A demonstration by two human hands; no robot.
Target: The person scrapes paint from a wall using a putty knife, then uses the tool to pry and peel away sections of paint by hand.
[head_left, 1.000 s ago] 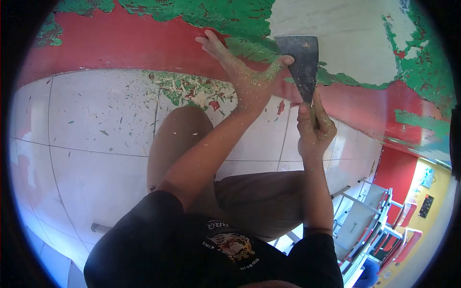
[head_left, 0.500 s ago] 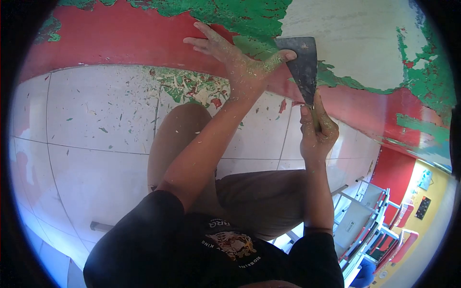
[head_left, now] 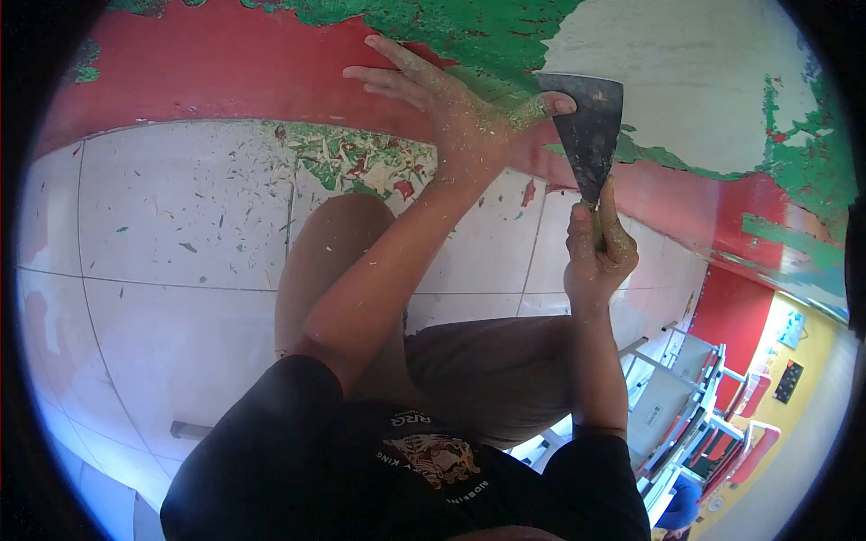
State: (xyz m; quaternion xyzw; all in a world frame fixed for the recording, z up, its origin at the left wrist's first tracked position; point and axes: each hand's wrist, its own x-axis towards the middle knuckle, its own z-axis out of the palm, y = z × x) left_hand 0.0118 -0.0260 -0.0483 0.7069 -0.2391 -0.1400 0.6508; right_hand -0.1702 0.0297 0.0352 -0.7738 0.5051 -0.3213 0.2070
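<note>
The right hand [head_left: 600, 261] is gripping the scraper [head_left: 591, 131] by its handle, fingers closing around it and the thumb lying along its near end. The left hand [head_left: 474, 126] is spreading wide, its fingers reaching over the red band [head_left: 225, 72] of the painted surface; its thumb is resting on the left part of the scraper's dark blade, near the broad edge, and the hand is not closing around anything. The scraper is standing between the two hands, its broad edge pointing away from the body and lying by the border where the green paint [head_left: 433, 27] is meeting the pale patch [head_left: 667, 72]. Whether the whole edge is touching the surface cannot be told from this view. The green paint is showing ragged margins and is overlying red in places. Paint flakes [head_left: 361, 167], green, cream and red, are lying on the tiled floor [head_left: 180, 343], gathering most thickly along the foot of the surface, beside the left forearm; smaller bits are scattering farther left. Fine debris is clinging to the left hand. One bent knee [head_left: 338, 234] is showing beside the left forearm, and the person is wearing a black shirt [head_left: 361, 469]. Metal-framed furniture [head_left: 667, 406] is standing at the lower right, before a yellow wall [head_left: 807, 347].
</note>
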